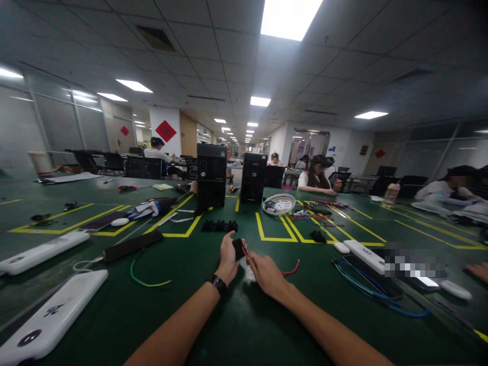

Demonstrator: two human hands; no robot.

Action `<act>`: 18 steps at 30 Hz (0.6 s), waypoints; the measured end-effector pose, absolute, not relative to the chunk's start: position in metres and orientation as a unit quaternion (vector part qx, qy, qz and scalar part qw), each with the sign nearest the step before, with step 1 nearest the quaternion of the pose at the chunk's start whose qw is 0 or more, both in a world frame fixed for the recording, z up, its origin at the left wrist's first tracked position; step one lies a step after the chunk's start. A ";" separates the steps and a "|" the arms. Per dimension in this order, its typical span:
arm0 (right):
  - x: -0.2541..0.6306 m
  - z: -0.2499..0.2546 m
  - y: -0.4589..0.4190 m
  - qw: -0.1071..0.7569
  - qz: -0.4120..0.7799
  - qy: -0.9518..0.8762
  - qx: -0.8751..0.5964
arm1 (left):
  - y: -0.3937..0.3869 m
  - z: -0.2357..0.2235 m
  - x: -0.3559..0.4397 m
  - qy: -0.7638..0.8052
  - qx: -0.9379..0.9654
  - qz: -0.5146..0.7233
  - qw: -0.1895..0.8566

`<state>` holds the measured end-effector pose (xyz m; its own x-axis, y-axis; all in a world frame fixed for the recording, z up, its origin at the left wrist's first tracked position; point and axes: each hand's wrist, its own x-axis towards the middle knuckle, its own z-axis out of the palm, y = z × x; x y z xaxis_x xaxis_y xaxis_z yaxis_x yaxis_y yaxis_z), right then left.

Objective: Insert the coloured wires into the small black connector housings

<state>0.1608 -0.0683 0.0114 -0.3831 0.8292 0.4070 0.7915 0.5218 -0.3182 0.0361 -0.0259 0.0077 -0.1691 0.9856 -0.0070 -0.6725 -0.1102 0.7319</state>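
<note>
My left hand (227,258), with a dark watch on its wrist, is closed around a small black block (238,249). Right beside it, my right hand (265,272) pinches a red wire (244,251) at the block's near side. The wire's other end (293,268) sticks out to the right from behind my right hand. Where the wire meets the block is too small to make out. Just beyond my hands lies a row of black blocks (219,225) on the green table. A green-yellow wire (147,280) curves on the tabletop to the left.
Two black computer towers (211,175) stand at the back. Right of them lie a white fan grille (279,204) and loose wires (328,211). White power banks (57,315) lie left, blue cables (381,295) right. Across the table sits a person (316,178); another person's hand (478,270) is far right.
</note>
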 end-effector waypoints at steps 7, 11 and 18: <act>0.150 0.007 -0.077 0.250 0.027 -0.832 -0.494 | -0.023 0.004 0.031 0.275 0.298 0.686 0.604; 0.139 0.007 -0.082 0.236 0.025 -0.838 -0.491 | -0.020 -0.002 0.038 0.285 0.370 0.694 0.549; 0.165 -0.001 -0.068 0.282 0.075 -0.823 -0.488 | -0.016 0.015 0.021 0.200 0.258 0.694 0.642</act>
